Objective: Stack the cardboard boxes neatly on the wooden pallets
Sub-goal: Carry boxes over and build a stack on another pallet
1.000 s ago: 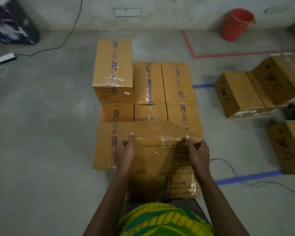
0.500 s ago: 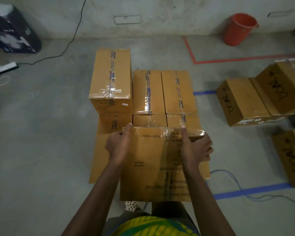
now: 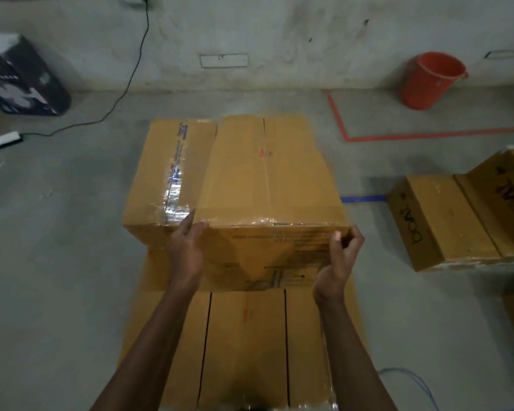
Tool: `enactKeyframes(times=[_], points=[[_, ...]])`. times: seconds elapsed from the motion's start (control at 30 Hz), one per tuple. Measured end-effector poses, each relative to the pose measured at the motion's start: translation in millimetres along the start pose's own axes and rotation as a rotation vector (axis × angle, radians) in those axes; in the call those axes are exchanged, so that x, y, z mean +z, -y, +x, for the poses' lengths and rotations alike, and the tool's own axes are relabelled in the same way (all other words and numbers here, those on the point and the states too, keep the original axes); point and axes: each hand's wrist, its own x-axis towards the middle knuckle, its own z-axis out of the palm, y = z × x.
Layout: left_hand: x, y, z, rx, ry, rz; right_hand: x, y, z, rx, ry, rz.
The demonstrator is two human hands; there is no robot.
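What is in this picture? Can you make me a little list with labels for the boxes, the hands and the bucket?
top box: brown cardboard, on the stack, right next to the taped box
left hand: flat fingers against the top box's near left corner
right hand: fingers curled round its near right corner
lower boxes: row in front, under the arms
floor boxes: on the right, black writing
bucket: red, by the wall

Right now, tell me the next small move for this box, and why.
Probably press the held box snug against the taped box, then let go. It seems to sit on the lower boxes already, near edges roughly level, with the left hand and right hand just at its near corners.
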Motion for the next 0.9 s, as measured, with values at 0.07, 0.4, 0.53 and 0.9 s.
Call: enactKeyframes(times=[0.07, 0.4, 0.53, 0.9], points=[[11.0, 39.8, 28.9, -0.005, 0.04, 0.066, 7.0, -43.1, 23.2, 0.094, 0.036, 0.014], [15.3, 268.8, 87.3, -0.047, 0.253, 0.643, -6.2, -275.0, 52.1, 0.318, 0.328, -0.343], [7.4, 295.1, 88.7, 0.102, 0.243, 0.751, -4.4, -296.3, 47.9, 0.122, 0.327, -0.494], [10.6, 280.1, 142.6, 0.214, 0.212, 0.626, 29.0, -288.4, 85.6, 0.051, 0.46, -0.643]])
